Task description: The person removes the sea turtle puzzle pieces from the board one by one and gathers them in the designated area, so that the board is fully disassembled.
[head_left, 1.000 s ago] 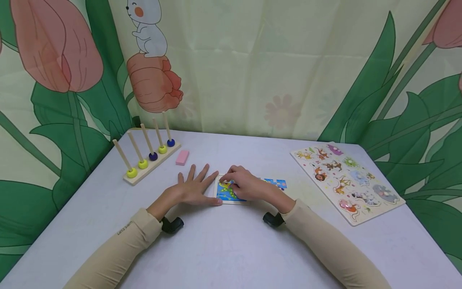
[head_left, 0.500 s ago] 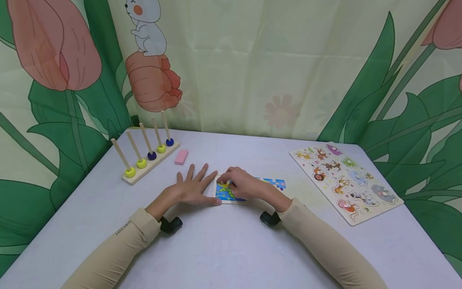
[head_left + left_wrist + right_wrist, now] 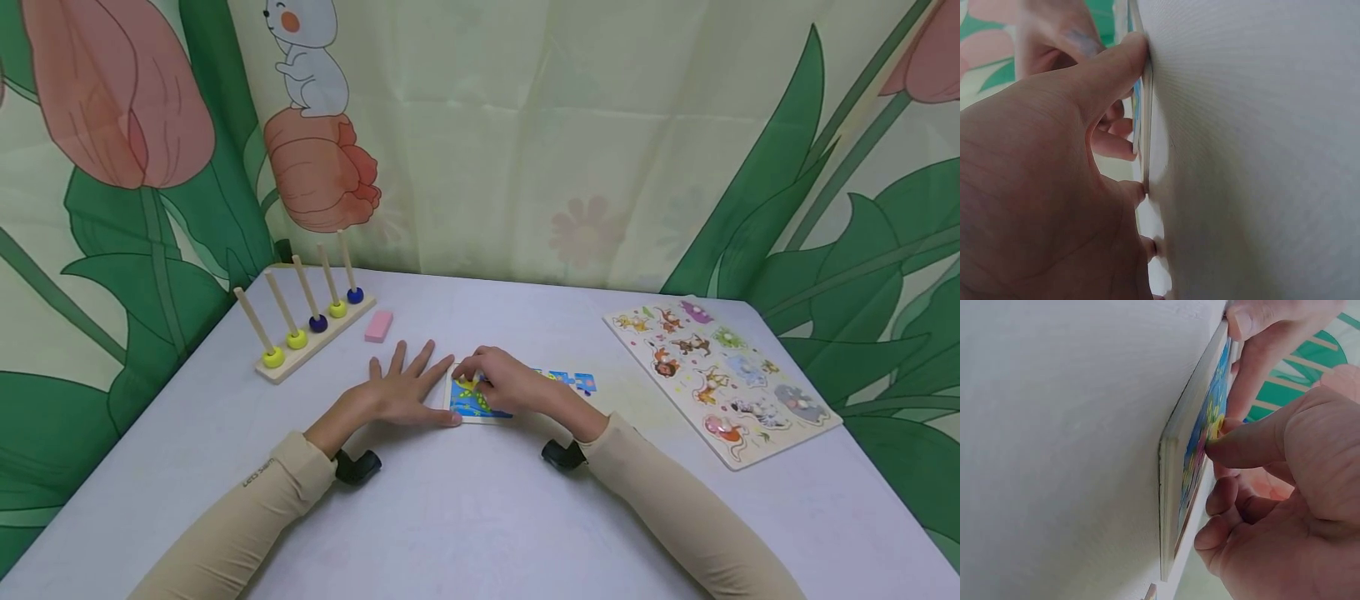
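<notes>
A small framed jigsaw puzzle (image 3: 471, 405) with a blue picture lies flat on the table. My left hand (image 3: 401, 397) rests beside it with fingers spread, its thumb on the frame's near left corner. Over the picture, my right hand (image 3: 517, 383) has curled fingers. In the right wrist view, its thumb and index finger pinch a yellow puzzle piece (image 3: 1216, 427) at the picture's surface; how far the piece sits in is hidden. Several blue puzzle pieces (image 3: 585, 382) lie right of the frame, partly behind the right wrist.
A wooden peg stand (image 3: 318, 340) with yellow and dark blue beads stands at the back left. Near it lies a pink block (image 3: 378, 327). On the right is a large animal peg puzzle board (image 3: 678, 387). A printed curtain (image 3: 480, 167) hangs behind the table.
My right hand has shifted very slightly over the puzzle, its fingers still at the picture's upper part. The left hand stays in place.
</notes>
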The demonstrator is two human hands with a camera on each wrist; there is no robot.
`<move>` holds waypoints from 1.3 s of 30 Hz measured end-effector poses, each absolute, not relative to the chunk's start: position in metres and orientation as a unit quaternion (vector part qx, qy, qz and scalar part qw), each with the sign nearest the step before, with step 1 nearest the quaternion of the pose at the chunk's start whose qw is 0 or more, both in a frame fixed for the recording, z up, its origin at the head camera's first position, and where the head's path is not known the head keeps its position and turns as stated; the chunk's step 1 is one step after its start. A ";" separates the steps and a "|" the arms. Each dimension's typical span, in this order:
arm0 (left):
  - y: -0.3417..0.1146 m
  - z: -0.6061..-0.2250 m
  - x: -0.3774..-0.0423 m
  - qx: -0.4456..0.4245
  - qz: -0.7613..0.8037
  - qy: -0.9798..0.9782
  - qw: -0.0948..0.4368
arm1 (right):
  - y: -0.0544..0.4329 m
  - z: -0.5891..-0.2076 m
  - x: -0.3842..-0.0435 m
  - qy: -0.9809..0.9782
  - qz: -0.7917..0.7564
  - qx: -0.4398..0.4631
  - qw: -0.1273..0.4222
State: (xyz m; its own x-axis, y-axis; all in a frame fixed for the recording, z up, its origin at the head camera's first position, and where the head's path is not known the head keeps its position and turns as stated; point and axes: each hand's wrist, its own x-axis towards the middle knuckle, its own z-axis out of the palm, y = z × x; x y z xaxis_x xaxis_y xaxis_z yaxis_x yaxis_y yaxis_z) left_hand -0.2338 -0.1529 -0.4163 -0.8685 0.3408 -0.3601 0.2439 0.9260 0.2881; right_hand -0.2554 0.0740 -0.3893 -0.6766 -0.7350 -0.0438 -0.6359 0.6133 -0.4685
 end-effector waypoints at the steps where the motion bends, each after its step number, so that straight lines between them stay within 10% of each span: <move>1: -0.153 -0.416 -0.234 0.152 0.115 0.959 0.208 | 0.074 -0.390 -0.255 0.890 -0.213 -0.385 0.115; 39: -0.150 -0.413 -0.230 0.150 0.110 0.963 0.197 | 0.077 -0.391 -0.254 0.894 -0.214 -0.375 0.119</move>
State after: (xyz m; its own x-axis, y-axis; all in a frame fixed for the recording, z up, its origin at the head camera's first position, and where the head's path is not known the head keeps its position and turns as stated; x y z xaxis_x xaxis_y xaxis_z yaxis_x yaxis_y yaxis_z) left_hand -0.2297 -0.1501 -0.4128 -0.8770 0.3321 -0.3473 0.2456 0.9310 0.2701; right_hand -0.2536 0.0771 -0.3909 -0.6908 -0.7212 -0.0525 -0.6194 0.6276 -0.4717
